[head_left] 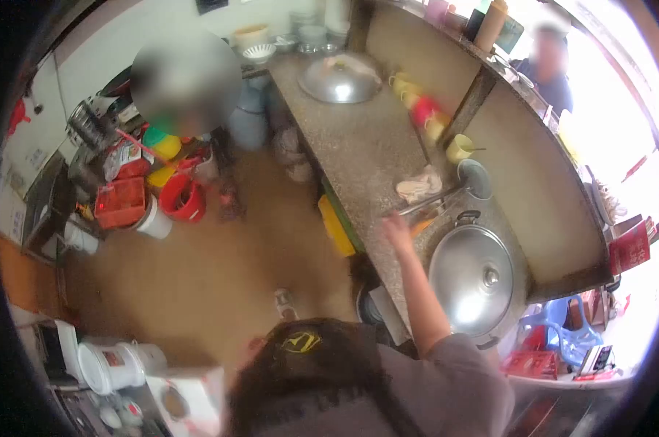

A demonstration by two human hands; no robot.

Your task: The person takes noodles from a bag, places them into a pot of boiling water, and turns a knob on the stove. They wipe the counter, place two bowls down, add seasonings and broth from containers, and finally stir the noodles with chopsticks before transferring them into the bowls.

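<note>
My right hand (396, 231) reaches over the stone counter (336, 138), its blurred fingers right at the end of a long metal handle (428, 202). That handle runs back to a round metal ladle or strainer (475, 179). Beside it lie a crumpled pale cloth (419, 185) and a thin orange item (422, 226). A large pot with a shiny domed lid (471, 277) stands close to my forearm. Past the pot's near handle (487, 342), a small patch of bare skin shows below the rim. My left hand is not in view.
A second domed lid (340, 79) sits at the counter's far end. Yellow mugs (460, 148) line the partition. Red buckets (182, 197) and crates (121, 202) stand on the left floor. One blurred person is at the back, another person (548, 69) beyond the partition.
</note>
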